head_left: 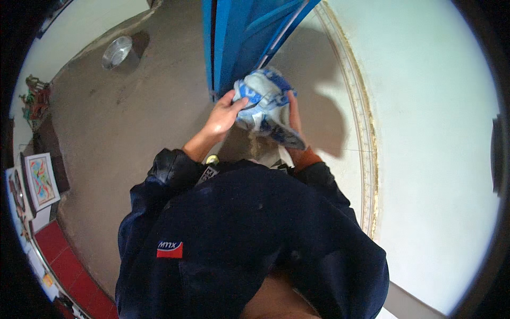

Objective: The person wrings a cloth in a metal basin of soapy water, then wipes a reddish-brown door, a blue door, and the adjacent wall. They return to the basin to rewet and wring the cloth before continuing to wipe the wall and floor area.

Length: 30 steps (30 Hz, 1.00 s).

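Note:
A crumpled blue and white patterned cloth [265, 93] is held up in front of my chest, between both hands. My left hand [222, 116] grips its left edge, with the thumb lying over the folds. On the other side my right hand [294, 115] holds the cloth, its fingers partly hidden behind the fabric. A darker flap of the cloth hangs down over my right wrist, slightly blurred. Just beyond the cloth stands a blue door [247, 40], and I cannot tell whether the two touch.
A shiny metal basin [117, 52] is on the grey floor [159, 91] at the far left. A white wall [430, 139] runs along my right. To the left are a framed colourful picture [42, 180] and red tiles [69, 263].

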### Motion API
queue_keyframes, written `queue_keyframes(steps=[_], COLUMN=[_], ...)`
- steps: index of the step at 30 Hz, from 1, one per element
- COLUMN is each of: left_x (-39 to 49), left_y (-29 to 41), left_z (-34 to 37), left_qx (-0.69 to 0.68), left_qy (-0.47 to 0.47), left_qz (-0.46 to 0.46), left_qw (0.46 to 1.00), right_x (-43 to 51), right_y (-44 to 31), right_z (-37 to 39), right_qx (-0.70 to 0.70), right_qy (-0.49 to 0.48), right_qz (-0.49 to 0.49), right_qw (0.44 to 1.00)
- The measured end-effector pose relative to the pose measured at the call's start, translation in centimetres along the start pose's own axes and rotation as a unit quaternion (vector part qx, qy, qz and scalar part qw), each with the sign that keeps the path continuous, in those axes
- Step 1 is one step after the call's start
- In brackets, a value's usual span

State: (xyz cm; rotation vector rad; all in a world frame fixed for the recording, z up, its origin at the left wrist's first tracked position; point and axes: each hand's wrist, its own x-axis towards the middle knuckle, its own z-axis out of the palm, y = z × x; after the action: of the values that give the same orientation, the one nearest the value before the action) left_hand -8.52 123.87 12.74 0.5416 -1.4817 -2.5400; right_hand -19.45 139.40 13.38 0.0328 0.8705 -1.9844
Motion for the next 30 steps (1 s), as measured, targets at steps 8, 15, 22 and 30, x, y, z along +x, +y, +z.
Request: queue_keyframes(steps=[8,15,22,30], left_x=[0.3,-3.2,-11.0,-10.3], left_y=[-0.5,-2.5,-12.1,-11.3], left_z=[-2.3,-7.8,-10.7,-10.6], left_qx=[0.432,0.342,0.277,0.287], left_qy=[-0.019,0.173,0.22,0.172], left_qz=[0.075,0.065,-0.127,-0.184], left_qw=[0.898,0.921,0.927,0.924], right_x=[0.2,12.4,25.0,12.7], right_y=[0.0,-17.7,-29.1,-18.9], right_z=[-1.0,1.3,-0.3,-19.0], right_qx=[-0.25,-0.726,-0.967,-0.966], right_qy=[-0.001,-0.018,-0.009,-0.111], right_qz=[0.154,-0.027,-0.255,-0.167], right_qw=[0.956,0.687,-0.021,-0.161])
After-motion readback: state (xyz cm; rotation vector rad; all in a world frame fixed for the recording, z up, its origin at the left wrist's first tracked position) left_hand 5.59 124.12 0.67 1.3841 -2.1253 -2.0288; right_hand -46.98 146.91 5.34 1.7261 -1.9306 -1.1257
